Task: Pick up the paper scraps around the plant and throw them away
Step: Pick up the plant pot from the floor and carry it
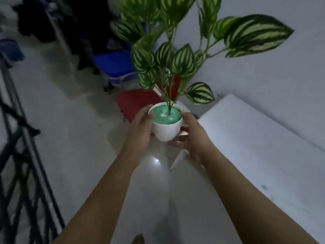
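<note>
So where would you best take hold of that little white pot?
Around its wide upper wall, one hand from each side. The white pot tapers to a narrow base and the plant rises tall above it, so the left hand and right hand cradle it there.

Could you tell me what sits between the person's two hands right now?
In the head view, the white pot of the plant sits between the left hand and the right hand, both touching it.

Single head view, steeply downward, close above both forearms
</note>
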